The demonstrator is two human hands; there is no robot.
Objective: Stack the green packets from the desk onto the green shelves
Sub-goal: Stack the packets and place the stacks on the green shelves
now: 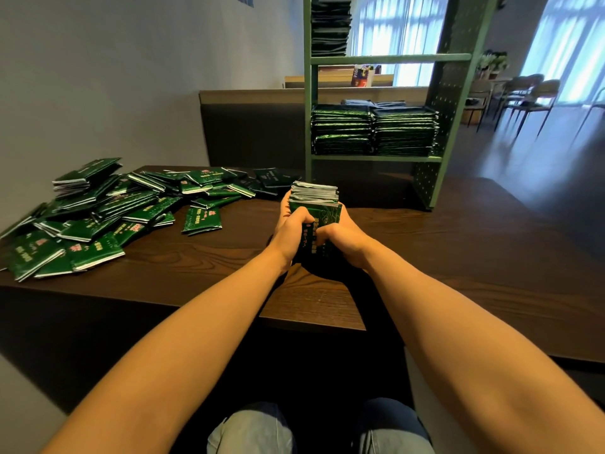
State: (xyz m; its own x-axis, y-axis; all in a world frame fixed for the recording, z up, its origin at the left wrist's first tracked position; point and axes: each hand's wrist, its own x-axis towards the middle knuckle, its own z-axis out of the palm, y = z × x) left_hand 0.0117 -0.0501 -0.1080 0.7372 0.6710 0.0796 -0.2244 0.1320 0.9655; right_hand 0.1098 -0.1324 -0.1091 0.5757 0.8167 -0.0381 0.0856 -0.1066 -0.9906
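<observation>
Both hands, left hand (291, 235) and right hand (342, 239), are curled round one thick bundle (315, 204) of green packets, squeezing it from either side, on edge just over the desk (442, 257) — we can't tell if its bottom edge touches the wood. Rest of the stock: a loose pile (98, 211) sprawled over the desk's left end, well apart from the green shelves (389, 57) at the far side, right of centre. Lower shelf already carries two neat stacks (373, 131) side by side; one more stack (329, 27) sits on the shelf above. We judge we're mid-task, squaring the bundle before the carry. Risks from here: packets look slick and foil-edged, so a side squeeze can bow the bundle and squirt the middle ones out — we'd want support underneath. Top edges are uneven, so a lopsided set-down on a stack could slide off or tip it. Headroom over the lower stacks looks tight; knuckles may clip the shelf above or shove the neighbours.
</observation>
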